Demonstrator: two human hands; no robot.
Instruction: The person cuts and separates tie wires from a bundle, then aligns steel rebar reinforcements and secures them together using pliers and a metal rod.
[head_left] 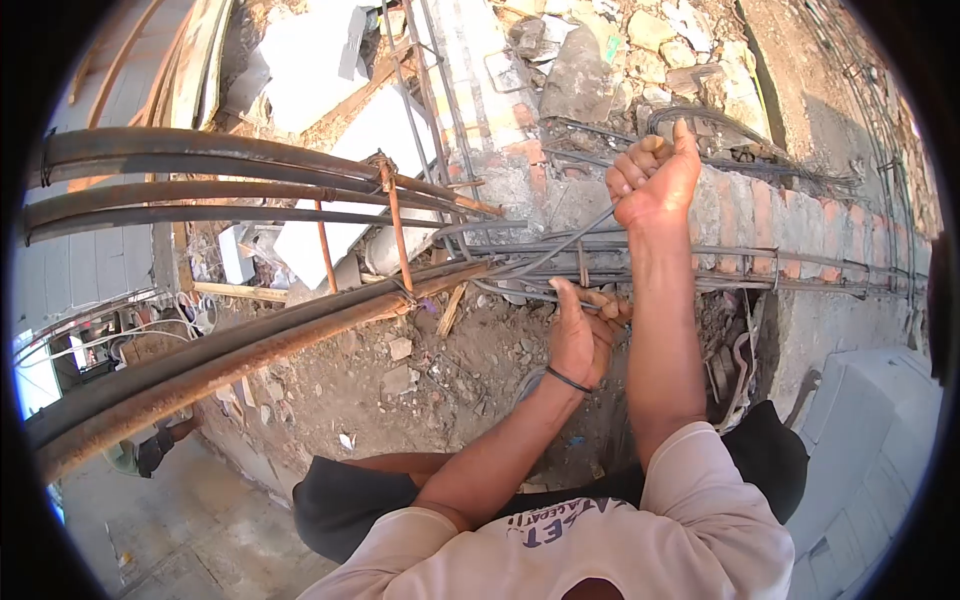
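Note:
Thin steel rods (720, 262) lie side by side along the brick wall top and meet thicker rusty bars (250, 350) coming from the left. My right hand (655, 178) is closed round a thin grey rod (575, 238) that slants down-left from its fist towards the bundle. Lower and to the left, my left hand (588, 335), with a black band at the wrist, has its fingers curled at the lower rods of the bundle. What those fingers grip is partly hidden. A coil of thin wire (700, 118) lies just beyond my right hand.
Rusty upright stirrups (392, 225) stand between the bars on the left. Broken stones (580, 80) and white slabs (345, 170) lie beyond the wall. Bricks (800, 235) form the wall at right. Loose soil (440, 385) lies below the bundle. Another person's hand (183, 430) shows at far left.

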